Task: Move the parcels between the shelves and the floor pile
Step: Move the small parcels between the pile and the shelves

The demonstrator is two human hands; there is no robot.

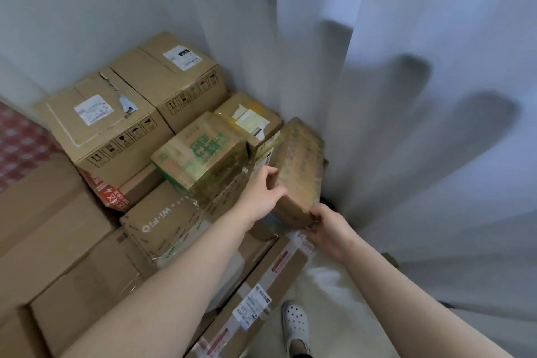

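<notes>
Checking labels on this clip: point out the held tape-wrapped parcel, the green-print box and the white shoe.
tape-wrapped parcel (300, 166), head view, middle of its broad face.
green-print box (203, 151), head view, on its green lettering.
white shoe (295, 325), head view, perforated top.

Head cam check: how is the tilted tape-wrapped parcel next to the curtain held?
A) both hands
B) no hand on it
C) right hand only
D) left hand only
A: the left hand grips the left edge of the tape-wrapped parcel, and the right hand holds its near lower corner.
</notes>
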